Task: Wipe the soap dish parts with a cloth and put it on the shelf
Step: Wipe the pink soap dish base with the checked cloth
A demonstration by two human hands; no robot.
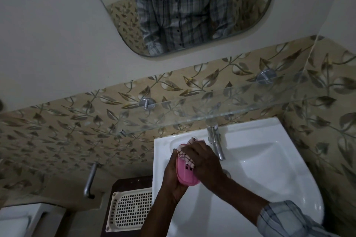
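A pink soap dish part [187, 177] with small square holes is held over the left side of the white sink [260, 169]. My left hand [173, 177] grips it from the left and below. My right hand [205, 159] presses a pink-and-white patterned cloth [185, 153] against the dish's far end. The glass shelf [202, 113] runs along the tiled wall above the sink on two metal pegs and carries nothing.
A chrome tap [216, 144] stands just right of my hands. A cream perforated tray [131, 209] lies on a dark brown stand left of the sink. A metal pipe [90, 181] comes out of the wall further left. A mirror [183, 9] hangs above the shelf.
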